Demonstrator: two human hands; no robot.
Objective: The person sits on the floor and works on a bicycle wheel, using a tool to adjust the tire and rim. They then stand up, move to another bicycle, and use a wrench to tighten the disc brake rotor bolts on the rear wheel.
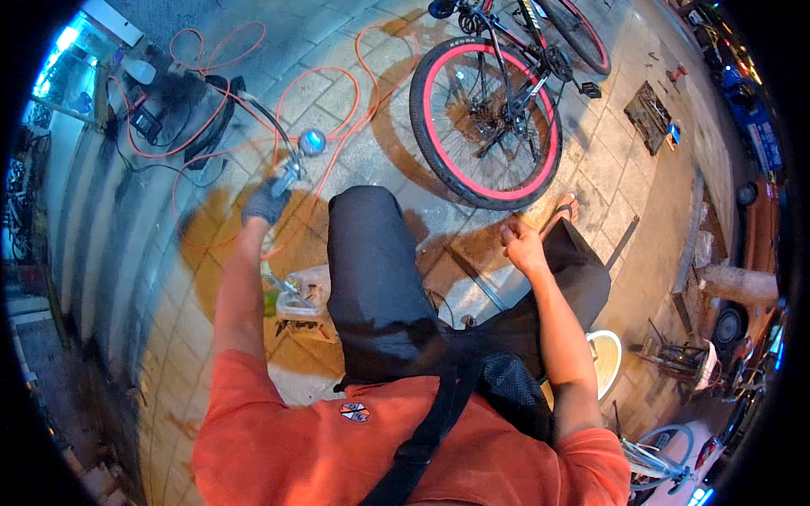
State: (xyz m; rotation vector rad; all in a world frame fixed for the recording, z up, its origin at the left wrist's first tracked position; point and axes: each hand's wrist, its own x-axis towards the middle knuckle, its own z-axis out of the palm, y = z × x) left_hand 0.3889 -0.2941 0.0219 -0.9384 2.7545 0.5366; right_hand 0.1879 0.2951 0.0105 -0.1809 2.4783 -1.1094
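My left hand, in a dark glove, is closed on a metal tyre inflator with a round gauge and a dark hose running up from it. Orange air hose lies looped on the pavement around it. My right hand is bare, its fingers curled just below the rear wheel of a black bicycle with pink rims; whether it holds something small I cannot make out. My knees and a sandalled foot are below the wheel.
A plastic tub with tools sits left of my leg. An open dark tool case lies right of the bicycle. A white round bucket stands by my right elbow. More bicycles and vehicles line the right; steps run along the left.
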